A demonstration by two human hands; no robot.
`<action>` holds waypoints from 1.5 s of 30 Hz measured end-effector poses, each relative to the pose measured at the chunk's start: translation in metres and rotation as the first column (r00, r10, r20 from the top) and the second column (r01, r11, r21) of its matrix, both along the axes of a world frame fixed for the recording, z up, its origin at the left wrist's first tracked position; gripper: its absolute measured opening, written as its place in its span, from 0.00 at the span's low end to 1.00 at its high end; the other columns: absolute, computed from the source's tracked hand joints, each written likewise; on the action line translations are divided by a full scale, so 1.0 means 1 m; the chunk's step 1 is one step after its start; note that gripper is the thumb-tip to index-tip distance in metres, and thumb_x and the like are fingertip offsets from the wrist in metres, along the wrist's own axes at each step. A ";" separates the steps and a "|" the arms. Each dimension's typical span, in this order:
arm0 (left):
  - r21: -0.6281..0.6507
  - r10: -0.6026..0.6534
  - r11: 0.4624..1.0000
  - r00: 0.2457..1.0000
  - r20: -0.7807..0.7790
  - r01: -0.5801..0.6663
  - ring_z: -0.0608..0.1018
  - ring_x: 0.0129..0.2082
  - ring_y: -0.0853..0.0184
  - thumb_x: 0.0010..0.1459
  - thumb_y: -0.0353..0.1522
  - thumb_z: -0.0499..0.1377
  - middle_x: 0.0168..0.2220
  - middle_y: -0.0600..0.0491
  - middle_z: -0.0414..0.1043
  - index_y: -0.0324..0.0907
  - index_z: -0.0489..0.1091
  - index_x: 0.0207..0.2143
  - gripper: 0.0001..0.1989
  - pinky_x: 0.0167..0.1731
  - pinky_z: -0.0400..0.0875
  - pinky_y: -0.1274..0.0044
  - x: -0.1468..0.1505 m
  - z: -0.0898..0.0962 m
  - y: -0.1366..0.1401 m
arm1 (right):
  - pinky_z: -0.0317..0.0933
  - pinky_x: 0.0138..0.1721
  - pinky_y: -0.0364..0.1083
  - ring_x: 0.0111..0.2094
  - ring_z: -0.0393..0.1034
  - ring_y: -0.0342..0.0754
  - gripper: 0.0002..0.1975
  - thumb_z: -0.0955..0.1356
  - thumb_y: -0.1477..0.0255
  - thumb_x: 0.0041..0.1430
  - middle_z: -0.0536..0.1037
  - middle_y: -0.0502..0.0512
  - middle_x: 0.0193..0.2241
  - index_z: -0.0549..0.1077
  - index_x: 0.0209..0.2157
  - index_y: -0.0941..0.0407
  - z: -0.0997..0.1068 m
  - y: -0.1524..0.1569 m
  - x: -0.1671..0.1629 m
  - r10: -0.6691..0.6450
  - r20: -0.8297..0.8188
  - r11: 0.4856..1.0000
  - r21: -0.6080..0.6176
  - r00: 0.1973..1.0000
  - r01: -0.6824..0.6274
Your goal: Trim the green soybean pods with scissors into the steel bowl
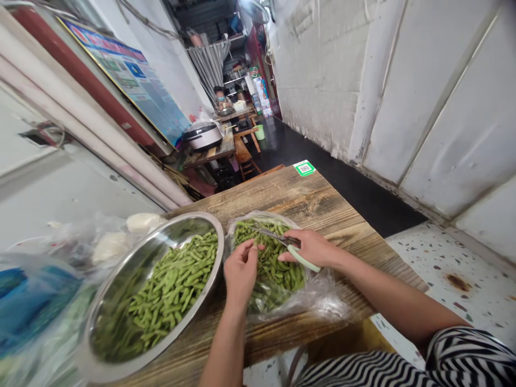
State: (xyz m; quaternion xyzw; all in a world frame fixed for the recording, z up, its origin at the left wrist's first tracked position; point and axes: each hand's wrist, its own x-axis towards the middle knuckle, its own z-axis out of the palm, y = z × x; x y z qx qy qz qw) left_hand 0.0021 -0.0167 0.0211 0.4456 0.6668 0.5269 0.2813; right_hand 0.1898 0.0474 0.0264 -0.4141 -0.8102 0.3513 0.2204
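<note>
Over one bag (318, 301) of pods, right hand (312, 248) clenches scissors (282, 241); left hand (241, 271) pinches one pod (253, 248).

**Tight in the middle, open planks beyond**

The steel bowl (121, 317) of green pods takes up the left part of the wooden table (306, 199), its rim just beside the clear bag of pods (278, 274). Only a narrow gap runs between them, and the left hand (241, 271) sits at its mouth. The right hand (312, 248) with the scissors (288, 244) covers the bag's right edge. Plastic bags (48, 279) crowd the far left. Bare planks lie open behind bowl and bag, up to the green sticker (304, 168).
</note>
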 end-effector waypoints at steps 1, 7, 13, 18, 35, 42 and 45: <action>0.008 0.000 1.000 0.999 0.045 0.000 0.67 0.21 0.73 0.51 0.38 0.58 0.30 0.52 0.75 0.39 0.71 0.38 0.14 0.24 0.61 0.80 0.000 0.001 -0.001 | 0.48 0.23 0.39 0.22 0.59 0.41 0.25 0.69 0.49 0.44 0.68 0.47 0.21 0.74 0.38 0.54 0.000 0.000 0.000 0.008 -0.004 1.000 -0.003 1.000 -0.008; 0.033 -0.033 0.999 0.963 0.266 0.025 0.63 0.17 0.77 0.50 0.40 0.60 0.27 0.54 0.73 0.38 0.71 0.34 0.15 0.18 0.54 0.83 -0.002 0.005 -0.006 | 0.49 0.24 0.39 0.24 0.60 0.42 0.27 0.71 0.51 0.43 0.69 0.47 0.23 0.72 0.39 0.55 0.000 -0.003 0.000 0.091 -0.016 0.996 0.001 0.996 -0.091; 0.014 -0.067 0.998 0.967 0.246 0.065 0.62 0.16 0.78 0.50 0.39 0.61 0.24 0.55 0.71 0.37 0.72 0.29 0.13 0.17 0.52 0.83 0.000 0.003 -0.007 | 0.49 0.23 0.39 0.22 0.57 0.40 0.27 0.70 0.49 0.43 0.66 0.46 0.21 0.73 0.37 0.56 0.001 -0.009 -0.002 0.177 -0.022 0.984 0.027 0.984 -0.177; -0.010 -0.148 0.987 0.937 0.317 0.159 0.65 0.19 0.77 0.49 0.38 0.62 0.26 0.54 0.71 0.37 0.72 0.28 0.12 0.19 0.56 0.83 0.004 0.008 -0.010 | 0.48 0.24 0.39 0.22 0.56 0.40 0.25 0.69 0.49 0.44 0.65 0.46 0.20 0.72 0.34 0.56 0.000 -0.008 -0.002 0.182 -0.010 0.982 0.054 0.983 -0.181; -0.072 -0.155 0.977 0.897 0.414 0.202 0.67 0.17 0.76 0.44 0.39 0.64 0.25 0.52 0.73 0.35 0.71 0.28 0.15 0.16 0.58 0.83 0.003 0.018 -0.014 | 0.53 0.27 0.40 0.25 0.61 0.43 0.25 0.71 0.53 0.45 0.72 0.48 0.23 0.75 0.40 0.57 -0.003 -0.010 -0.002 0.238 -0.102 0.967 -0.072 0.966 -0.246; -0.090 -0.122 0.979 0.881 0.457 0.182 0.70 0.20 0.75 0.42 0.38 0.66 0.27 0.52 0.73 0.35 0.72 0.29 0.15 0.19 0.62 0.82 0.000 0.015 -0.015 | 0.50 0.24 0.39 0.23 0.59 0.42 0.23 0.69 0.51 0.46 0.67 0.47 0.19 0.76 0.31 0.58 -0.009 -0.008 -0.004 0.200 -0.053 0.979 -0.028 0.978 -0.202; -0.033 -0.042 0.997 0.824 0.566 0.073 0.70 0.22 0.78 0.41 0.35 0.68 0.27 0.54 0.72 0.36 0.73 0.31 0.16 0.22 0.64 0.85 -0.004 0.013 -0.014 | 0.49 0.24 0.39 0.23 0.59 0.42 0.24 0.68 0.49 0.46 0.68 0.47 0.20 0.74 0.32 0.57 -0.008 -0.006 -0.004 0.173 -0.040 0.985 -0.003 0.984 -0.174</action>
